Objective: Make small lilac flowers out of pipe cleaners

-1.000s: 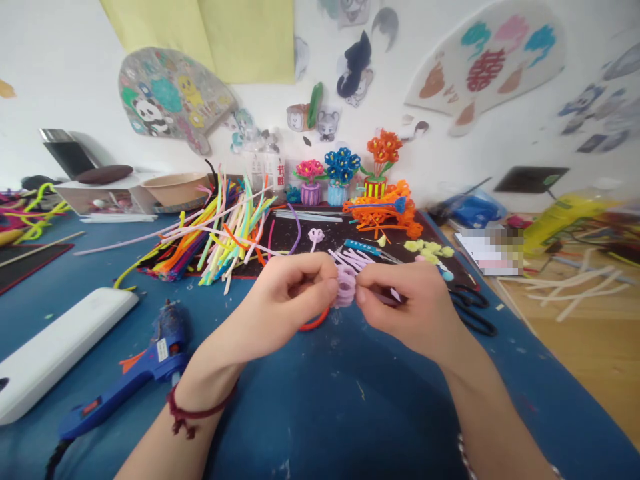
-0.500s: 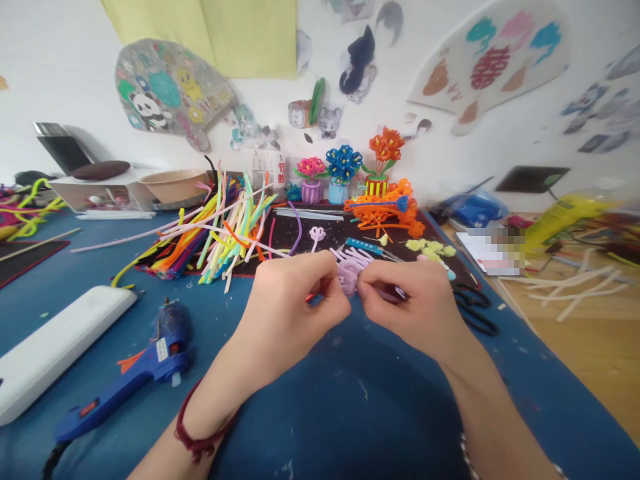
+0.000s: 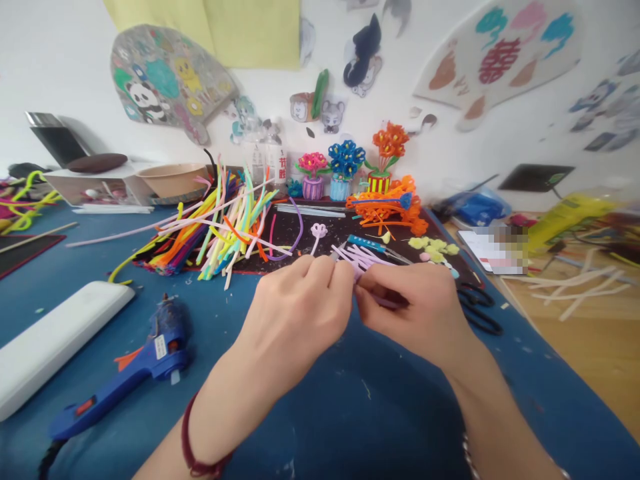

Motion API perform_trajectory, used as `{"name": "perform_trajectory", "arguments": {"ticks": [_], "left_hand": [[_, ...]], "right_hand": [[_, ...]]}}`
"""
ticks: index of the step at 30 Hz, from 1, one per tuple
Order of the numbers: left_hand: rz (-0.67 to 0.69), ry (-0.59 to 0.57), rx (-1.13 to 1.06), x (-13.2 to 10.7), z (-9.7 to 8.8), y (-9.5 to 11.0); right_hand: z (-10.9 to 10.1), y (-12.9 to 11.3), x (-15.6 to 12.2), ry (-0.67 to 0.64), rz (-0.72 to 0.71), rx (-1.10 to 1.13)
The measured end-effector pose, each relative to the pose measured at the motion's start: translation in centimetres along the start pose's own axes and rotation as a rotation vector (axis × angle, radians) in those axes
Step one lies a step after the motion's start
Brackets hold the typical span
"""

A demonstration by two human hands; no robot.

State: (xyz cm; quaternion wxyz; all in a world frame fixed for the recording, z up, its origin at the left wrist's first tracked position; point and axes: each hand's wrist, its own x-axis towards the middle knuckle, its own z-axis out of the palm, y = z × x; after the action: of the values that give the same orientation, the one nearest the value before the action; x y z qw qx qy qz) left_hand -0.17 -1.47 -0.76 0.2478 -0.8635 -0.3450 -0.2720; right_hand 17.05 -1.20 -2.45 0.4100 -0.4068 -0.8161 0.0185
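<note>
Above the worktop (image 3: 325,427), the left hand (image 3: 300,307) curled, its grip impossible to tell; the right hand (image 3: 413,307) pinched narrowly at a lilac piece (image 3: 357,274) between them. Steady pinching with small turns seemed best. The piece's axis and direction were hidden; strips (image 3: 369,255) beyond slanted far-left to near-right.

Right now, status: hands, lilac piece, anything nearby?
Left hand knuckles up, fingertips hidden; right hand pinching. Lilac piece mostly hidden between them. Black scissors near right hand.
</note>
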Motion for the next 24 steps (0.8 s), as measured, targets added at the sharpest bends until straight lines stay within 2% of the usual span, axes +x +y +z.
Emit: {"name": "perform_trajectory", "arguments": {"ticks": [5, 8, 15, 17, 20, 24], "left_hand": [[-0.008, -0.012, -0.043, 0.0, 0.0, -0.1], [-0.064, 0.024, -0.096, 0.2, 0.3, -0.3], [-0.239, 0.107, -0.408, 0.5, -0.3, -1.4], [-0.254, 0.092, -0.480, 0.5, -0.5, -1.6], [-0.230, 0.007, -0.591, 0.5, -0.3, -1.6], [-0.184, -0.021, -0.685, 0.7, 0.0, -1.1]], "right_hand": [[-0.2, 0.0, 0.1, -0.008, 0.011, 0.022], [-0.3, 0.1, 0.2, -0.001, 0.035, 0.058], [-0.8, 0.5, 0.5, 0.000, 0.248, 0.215], [-1.0, 0.6, 0.5, -0.011, 0.290, 0.290], [-1.1, 0.8, 0.5, -0.030, 0.321, 0.399], [-1.0, 1.0, 0.6, -0.097, 0.341, 0.533]]}}
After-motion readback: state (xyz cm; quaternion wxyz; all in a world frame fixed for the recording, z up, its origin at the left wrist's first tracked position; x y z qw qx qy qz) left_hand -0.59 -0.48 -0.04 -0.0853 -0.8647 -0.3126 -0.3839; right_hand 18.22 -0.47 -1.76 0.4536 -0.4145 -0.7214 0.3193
